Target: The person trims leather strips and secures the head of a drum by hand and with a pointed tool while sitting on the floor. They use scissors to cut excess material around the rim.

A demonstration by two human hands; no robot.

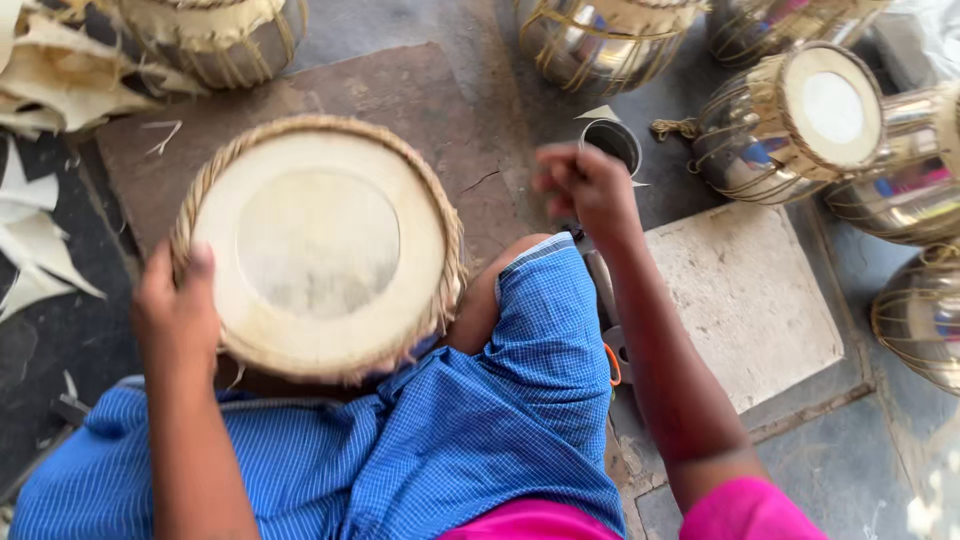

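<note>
A round drum (pixel 318 245) with a pale skin head and a braided rim rests on my lap, over blue checked cloth (pixel 480 420). My left hand (pixel 175 300) grips its left rim, thumb on the skin. My right hand (pixel 585 185) hovers to the right of the drum, fingers curled in, just in front of a small metal cup (pixel 612 140) on the floor. The hand is blurred, and whether the fingers pinch anything I cannot tell.
Several shiny metal drum shells with lacing stand at the back and right (pixel 790 120) (pixel 600 40). A flat stone slab (pixel 745 300) lies to the right, a brown slab (pixel 400 95) under the drum. Pale hide scraps (pixel 50 80) litter the left.
</note>
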